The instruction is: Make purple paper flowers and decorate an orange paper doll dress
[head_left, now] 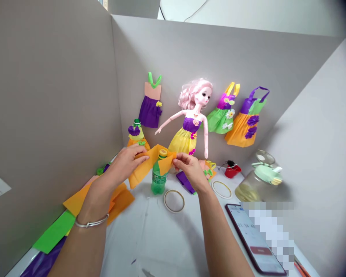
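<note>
A strip of orange fabric (144,169) stretches between my two hands, passing behind the neck of a green plastic bottle (159,181) with a yellow cap. My left hand (128,161) pinches the strip on the left side. On the right, my right hand (188,167) grips the other end between thumb and fingers, and that end folds across the front of the bottle's neck. The bottle stands upright on the white table (150,234). Just in front of it lies a roll of tape (174,201).
A pink-haired doll (194,115) in a purple and yellow dress stands behind. Small dresses (150,104) hang on the partition. At right are another tape roll (221,189), a red bucket (232,170), a drinking jug (256,184) and a phone (252,238). Coloured sheets (54,232) lie left.
</note>
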{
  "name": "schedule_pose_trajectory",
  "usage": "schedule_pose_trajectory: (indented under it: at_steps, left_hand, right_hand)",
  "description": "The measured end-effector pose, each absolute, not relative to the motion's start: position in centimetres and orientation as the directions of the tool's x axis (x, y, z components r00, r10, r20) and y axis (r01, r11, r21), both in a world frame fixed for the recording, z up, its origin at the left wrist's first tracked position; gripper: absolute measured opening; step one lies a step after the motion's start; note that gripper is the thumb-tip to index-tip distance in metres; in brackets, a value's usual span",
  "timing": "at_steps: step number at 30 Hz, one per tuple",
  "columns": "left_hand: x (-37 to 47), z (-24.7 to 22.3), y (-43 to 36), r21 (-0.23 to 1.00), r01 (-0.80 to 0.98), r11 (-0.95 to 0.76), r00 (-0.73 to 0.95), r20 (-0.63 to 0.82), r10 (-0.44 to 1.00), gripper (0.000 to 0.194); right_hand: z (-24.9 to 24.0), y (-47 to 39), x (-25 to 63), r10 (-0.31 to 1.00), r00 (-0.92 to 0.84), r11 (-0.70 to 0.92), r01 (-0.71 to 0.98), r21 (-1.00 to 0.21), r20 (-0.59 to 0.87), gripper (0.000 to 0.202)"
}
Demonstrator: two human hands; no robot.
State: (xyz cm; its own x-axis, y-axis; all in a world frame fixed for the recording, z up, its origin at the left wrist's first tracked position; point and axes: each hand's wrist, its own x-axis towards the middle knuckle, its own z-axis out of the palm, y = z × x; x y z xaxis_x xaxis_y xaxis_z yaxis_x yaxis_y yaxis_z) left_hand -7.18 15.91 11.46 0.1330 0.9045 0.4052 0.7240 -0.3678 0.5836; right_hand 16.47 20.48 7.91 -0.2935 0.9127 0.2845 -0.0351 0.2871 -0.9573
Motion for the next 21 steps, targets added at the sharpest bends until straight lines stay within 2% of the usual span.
schedule_pose_trajectory:
  at_steps: [5,10,14,21]
  left_hand:
    - [-7.3,11.5,15.8,0.554,0.746,-0.369,0.200,0.343,0.918,0.022]
    - [-7.2,11.7,15.3,0.567,0.773,-0.284,0.189,0.221,0.957,0.020]
    - [-7.1,12.2,14.8,0.568,0.783,-0.254,0.176,0.189,0.966,0.023]
    - [-6.6,12.4,14.6,0.643,0.715,-0.273,0.193,0.193,0.962,0.045]
  right_hand:
    - [8.1,20.2,16.1,0.923,-0.289,0.268,0.016,-0.963,0.252,0.021]
    - [8.2,19.8,15.5,0.940,-0.241,0.272,0.091,-0.958,0.244,0.023]
    - [8.2,19.5,15.1,0.945,-0.200,0.294,0.181,-0.939,0.258,0.022]
    - [8.0,19.4,14.9,0.938,-0.144,0.344,0.314,-0.885,0.314,0.018]
